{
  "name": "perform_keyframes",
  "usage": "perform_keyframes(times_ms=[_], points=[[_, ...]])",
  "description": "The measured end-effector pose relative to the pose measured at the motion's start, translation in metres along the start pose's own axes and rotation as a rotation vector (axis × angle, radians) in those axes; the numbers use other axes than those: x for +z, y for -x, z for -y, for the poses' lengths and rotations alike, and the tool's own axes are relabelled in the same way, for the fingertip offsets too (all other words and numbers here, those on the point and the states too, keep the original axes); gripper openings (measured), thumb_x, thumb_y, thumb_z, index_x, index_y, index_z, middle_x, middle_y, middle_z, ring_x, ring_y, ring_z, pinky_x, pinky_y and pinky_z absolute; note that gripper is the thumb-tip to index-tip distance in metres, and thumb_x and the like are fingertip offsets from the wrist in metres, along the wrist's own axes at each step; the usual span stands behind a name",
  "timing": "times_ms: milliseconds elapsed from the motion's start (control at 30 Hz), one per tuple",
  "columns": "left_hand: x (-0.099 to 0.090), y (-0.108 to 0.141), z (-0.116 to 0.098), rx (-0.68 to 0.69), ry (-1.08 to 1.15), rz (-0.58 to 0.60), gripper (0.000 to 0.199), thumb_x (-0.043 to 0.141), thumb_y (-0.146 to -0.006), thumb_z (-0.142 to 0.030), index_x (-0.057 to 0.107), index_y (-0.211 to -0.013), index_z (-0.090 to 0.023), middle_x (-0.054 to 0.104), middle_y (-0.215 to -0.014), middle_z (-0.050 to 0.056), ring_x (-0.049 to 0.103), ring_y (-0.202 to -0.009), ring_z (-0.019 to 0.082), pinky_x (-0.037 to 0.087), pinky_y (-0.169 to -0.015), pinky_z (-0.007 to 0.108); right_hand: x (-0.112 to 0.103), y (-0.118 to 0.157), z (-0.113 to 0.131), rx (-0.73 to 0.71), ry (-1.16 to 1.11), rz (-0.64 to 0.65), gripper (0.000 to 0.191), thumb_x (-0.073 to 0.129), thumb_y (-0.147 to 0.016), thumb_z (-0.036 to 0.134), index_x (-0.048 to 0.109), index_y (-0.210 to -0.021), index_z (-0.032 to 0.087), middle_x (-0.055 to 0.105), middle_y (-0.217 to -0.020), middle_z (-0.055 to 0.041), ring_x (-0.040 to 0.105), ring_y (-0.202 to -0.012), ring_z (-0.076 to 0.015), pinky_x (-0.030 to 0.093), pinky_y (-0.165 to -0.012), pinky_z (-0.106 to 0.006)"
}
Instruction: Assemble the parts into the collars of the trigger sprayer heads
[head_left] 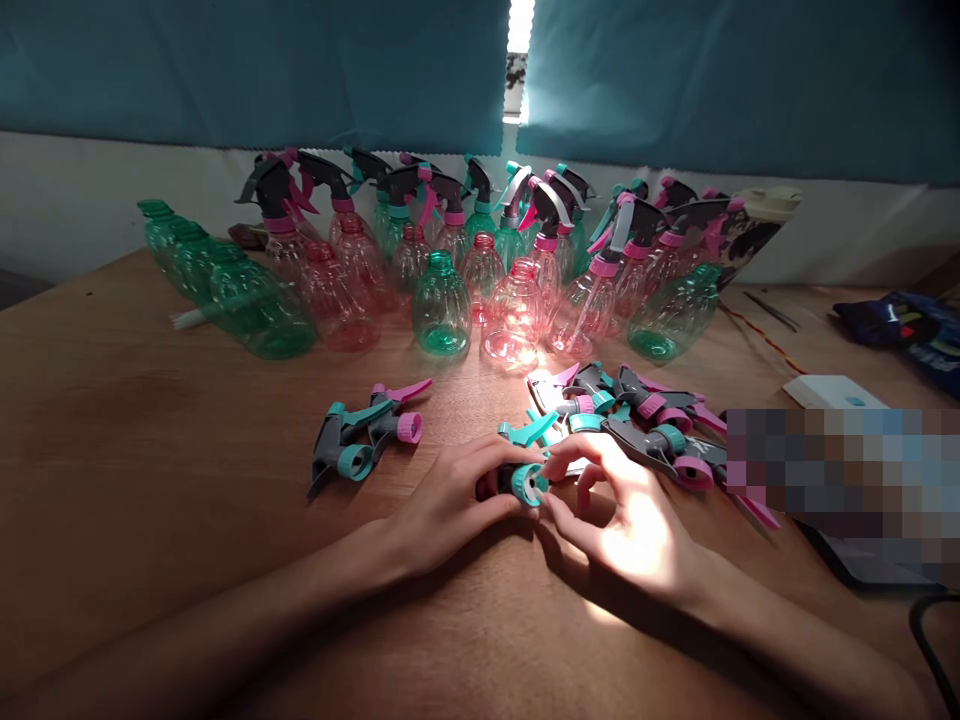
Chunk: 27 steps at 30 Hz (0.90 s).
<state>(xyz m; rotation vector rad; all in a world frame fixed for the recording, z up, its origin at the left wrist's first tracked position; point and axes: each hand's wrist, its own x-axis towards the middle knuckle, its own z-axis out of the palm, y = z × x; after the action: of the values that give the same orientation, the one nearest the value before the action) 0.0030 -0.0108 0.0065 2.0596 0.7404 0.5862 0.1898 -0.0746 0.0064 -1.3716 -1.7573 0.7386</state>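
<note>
My left hand [457, 490] is closed around a grey trigger spray head [529, 484] with a teal lever and teal screw collar. The collar's open end faces toward my right hand [626, 505]. The right thumb and index finger are bent into a pinch right at the collar's rim; what sits between their tips is too small to make out. Left of my hands lie two loose spray heads, one with a teal collar [355, 462] and one with a pink collar [409, 428]. A pile of several spray heads [645, 440] lies just beyond my right hand.
Several clear green and pink bottles stand across the back, some topped with spray heads, others open-necked, such as a green bottle [442, 310]. At right are a white box [836, 392], a blurred-out patch, a dark flat device [862, 560] and a blue packet [900, 325].
</note>
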Motion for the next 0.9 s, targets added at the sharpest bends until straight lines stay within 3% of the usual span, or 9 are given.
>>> perform_keyframes(times_ms=[333,467,700,900], points=[[0.002,-0.001,0.001,0.032,-0.041,0.015,0.026,0.064,-0.082,-0.018,0.064,-0.108,-0.021,0.063,-0.092,0.002,0.053,-0.072,0.013,0.041,-0.065,0.024,0.007,0.002,-0.006,-0.091,-0.004,-0.043,0.038,0.059,-0.081,0.018,0.045,-0.115,0.024,0.062,-0.088,-0.0025,0.054,-0.058,-0.0096,0.05,-0.054,-0.024],[0.004,-0.002,0.0,0.065,-0.044,0.029,0.02,0.061,-0.084,-0.016,0.063,-0.104,-0.019,0.063,-0.094,0.002,0.052,-0.072,0.013,0.041,-0.065,0.023,0.007,0.002,-0.003,-0.168,-0.002,-0.089,0.037,0.058,-0.082,0.018,0.047,-0.116,0.025,0.063,-0.09,-0.0035,0.059,-0.07,-0.0136,0.05,-0.056,-0.024],[0.002,-0.001,-0.002,0.067,-0.018,0.003,0.028,0.063,-0.084,-0.013,0.062,-0.11,-0.022,0.064,-0.1,0.001,0.056,-0.078,0.013,0.042,-0.07,0.022,0.001,0.003,-0.005,-0.101,0.072,-0.06,0.03,0.057,-0.084,0.023,0.051,-0.114,0.024,0.066,-0.094,-0.0037,0.064,-0.082,-0.0169,0.053,-0.072,-0.029],[0.002,-0.002,-0.003,0.051,-0.045,-0.015,0.031,0.064,-0.083,-0.013,0.063,-0.112,-0.022,0.064,-0.096,0.001,0.055,-0.075,0.013,0.043,-0.068,0.023,-0.003,0.003,0.0,-0.051,0.02,-0.001,0.028,0.055,-0.086,0.021,0.055,-0.113,0.026,0.065,-0.1,-0.0032,0.063,-0.088,-0.0167,0.053,-0.071,-0.026]])
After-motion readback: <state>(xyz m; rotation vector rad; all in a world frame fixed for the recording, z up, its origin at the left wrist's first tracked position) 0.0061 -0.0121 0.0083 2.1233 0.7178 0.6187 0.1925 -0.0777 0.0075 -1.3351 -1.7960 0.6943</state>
